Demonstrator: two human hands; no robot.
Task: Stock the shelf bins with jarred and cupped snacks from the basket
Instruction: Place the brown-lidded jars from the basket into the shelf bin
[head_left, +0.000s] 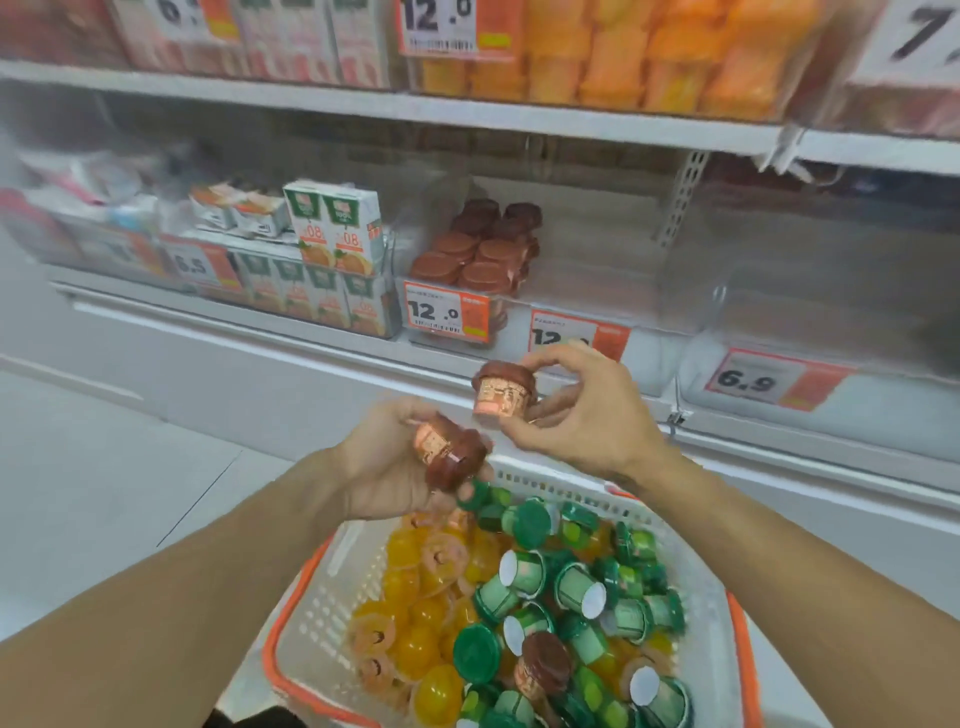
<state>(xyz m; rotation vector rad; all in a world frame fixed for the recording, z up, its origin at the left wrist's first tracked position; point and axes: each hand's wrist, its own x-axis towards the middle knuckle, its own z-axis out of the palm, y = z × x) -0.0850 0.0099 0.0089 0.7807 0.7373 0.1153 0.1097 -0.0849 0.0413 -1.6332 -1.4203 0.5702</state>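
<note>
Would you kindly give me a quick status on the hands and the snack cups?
Left hand gripping brown-lidded cup, tipped sideways. Right hand pinching a second brown cup, upright. Brown-cup bin straight ahead, path clear.

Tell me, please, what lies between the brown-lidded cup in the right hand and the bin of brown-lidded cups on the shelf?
In the head view, only the bin's orange 12.0 price tag and the white shelf edge.

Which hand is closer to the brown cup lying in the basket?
Left. The left hand hangs above the white basket, up-left of the lone brown-lidded cup. The right hand sits higher, nearer the shelf.
</note>
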